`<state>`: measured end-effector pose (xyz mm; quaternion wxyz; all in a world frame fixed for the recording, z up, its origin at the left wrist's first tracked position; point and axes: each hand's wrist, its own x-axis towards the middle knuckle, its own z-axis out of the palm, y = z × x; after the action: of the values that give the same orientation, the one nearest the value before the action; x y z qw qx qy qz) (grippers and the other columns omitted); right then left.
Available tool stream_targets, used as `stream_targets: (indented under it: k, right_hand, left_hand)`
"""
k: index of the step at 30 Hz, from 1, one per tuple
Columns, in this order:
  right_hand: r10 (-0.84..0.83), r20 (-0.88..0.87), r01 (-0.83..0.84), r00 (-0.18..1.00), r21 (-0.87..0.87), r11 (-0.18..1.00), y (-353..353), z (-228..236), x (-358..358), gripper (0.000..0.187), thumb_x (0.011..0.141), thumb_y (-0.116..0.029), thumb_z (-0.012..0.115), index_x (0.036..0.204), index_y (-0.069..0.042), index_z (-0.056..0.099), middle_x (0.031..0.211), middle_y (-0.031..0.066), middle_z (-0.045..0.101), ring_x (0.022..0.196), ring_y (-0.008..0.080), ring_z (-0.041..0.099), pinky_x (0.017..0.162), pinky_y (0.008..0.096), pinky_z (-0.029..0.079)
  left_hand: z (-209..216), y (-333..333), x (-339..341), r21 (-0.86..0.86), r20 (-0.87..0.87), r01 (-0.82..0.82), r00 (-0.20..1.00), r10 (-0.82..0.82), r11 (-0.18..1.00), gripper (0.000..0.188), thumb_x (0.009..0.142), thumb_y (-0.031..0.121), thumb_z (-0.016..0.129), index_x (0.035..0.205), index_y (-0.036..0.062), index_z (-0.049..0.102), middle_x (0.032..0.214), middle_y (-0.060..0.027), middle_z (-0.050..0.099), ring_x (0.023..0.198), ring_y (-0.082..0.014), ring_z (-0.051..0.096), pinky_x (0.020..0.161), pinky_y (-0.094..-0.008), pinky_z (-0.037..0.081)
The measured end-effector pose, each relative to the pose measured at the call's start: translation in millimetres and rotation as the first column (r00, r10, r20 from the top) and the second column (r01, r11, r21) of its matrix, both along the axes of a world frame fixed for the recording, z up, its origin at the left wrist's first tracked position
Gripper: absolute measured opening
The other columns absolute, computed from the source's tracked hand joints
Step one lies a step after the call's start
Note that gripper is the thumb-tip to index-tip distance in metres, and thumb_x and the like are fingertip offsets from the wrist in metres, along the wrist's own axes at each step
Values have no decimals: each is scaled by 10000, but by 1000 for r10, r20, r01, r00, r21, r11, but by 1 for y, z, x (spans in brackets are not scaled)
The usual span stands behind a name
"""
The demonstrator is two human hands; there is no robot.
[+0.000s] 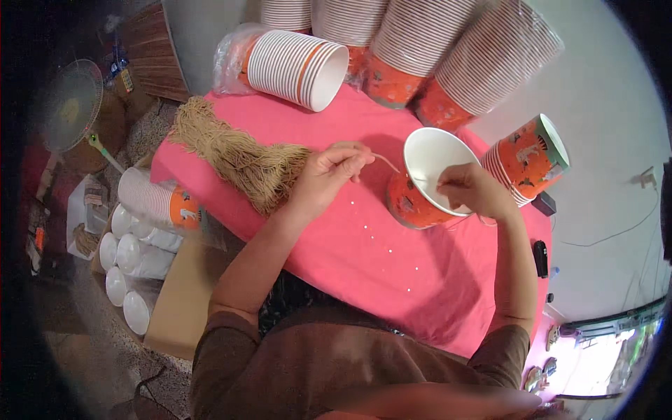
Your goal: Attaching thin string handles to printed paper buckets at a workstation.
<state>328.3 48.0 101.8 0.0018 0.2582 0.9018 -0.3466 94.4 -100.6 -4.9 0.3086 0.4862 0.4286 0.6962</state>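
An orange-printed paper bucket [402,203] with a white inside stands tilted on the pink cloth, its mouth partly toward me. My left hand [334,171] is closed in a pinch on a thin tan cord [383,161], which runs to the bucket's left wall just below the rim. My right hand [477,189] reaches over the right rim, fingertips pinched inside the mouth; what they hold, if anything, is too small to make out. Beside my left hand lies a thick bundle of tan cords [245,164].
Tall stacks of paper buckets [420,42] line the back, and one stack [287,66] lies on its side. Another short stack [521,161] leans at the right. Small white bits dot the pink cloth [336,280]. A carton [185,301] with wrapped buckets stands left, near a fan [73,105].
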Motion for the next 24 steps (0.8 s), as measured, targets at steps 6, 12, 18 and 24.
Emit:
stream_targets:
  k: [6,12,18,24]
  right_hand:
    - [-42,-198,84,979,212,974,-17,10,-14,120,918,-117,600,938,-5,635,691,-15,530,614,48,472,560,239,408]
    - [91,-320,-57,943,114,992,-32,11,-32,173,886,-36,624,1053,6,608,821,3,590,731,62,533,659,237,447]
    - [143,-331,-127,933,69,989,-42,7,-51,214,861,-113,641,1029,19,620,718,71,592,637,115,514,598,284,437]
    - [47,-301,-29,953,64,998,-38,16,-51,229,913,-47,587,1131,19,558,833,7,564,722,67,528,661,231,455]
  left_hand:
    - [7,3,-3,-28,350,277,903,-250,961,281,930,83,559,1197,3,593,807,-54,659,647,-71,530,610,-219,444]
    - [32,-1,12,-174,-34,221,973,-230,960,631,853,34,652,1407,50,351,718,-49,648,604,-75,552,599,-217,451]
    - [36,-6,18,-130,-252,154,950,-183,979,663,839,-3,663,1411,53,332,731,-27,648,706,-67,594,649,-222,466]
    - [30,-4,17,-100,-212,102,970,-122,990,436,883,45,637,1288,14,478,753,-14,645,700,-51,560,621,-210,450]
